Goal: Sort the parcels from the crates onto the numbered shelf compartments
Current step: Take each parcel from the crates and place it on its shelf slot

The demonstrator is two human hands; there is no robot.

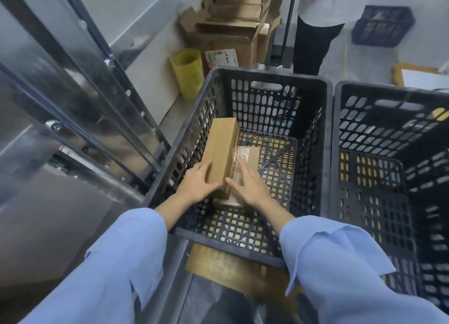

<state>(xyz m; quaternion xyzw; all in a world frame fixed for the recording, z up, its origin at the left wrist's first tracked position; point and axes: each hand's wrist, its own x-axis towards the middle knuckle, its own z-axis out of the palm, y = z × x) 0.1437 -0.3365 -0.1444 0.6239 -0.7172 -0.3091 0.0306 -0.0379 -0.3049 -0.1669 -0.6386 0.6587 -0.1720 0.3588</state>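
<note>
A long brown cardboard parcel (222, 151) stands on its edge inside a black plastic crate (323, 153). My left hand (198, 181) presses against the parcel's left side near its closer end. My right hand (247, 182) lies flat against its right side, fingers stretched out. Together the two hands clamp the parcel between them. Under it lies a flat taped parcel (247, 155) on the crate floor, partly hidden by my right hand.
A second black crate (340, 178) stands to the right. Metal shelf frame (80, 100) runs along the left. Behind the crates are stacked cardboard boxes (233, 22), a yellow bag (188, 72), a standing person (315, 32) and a dark blue crate (382, 26).
</note>
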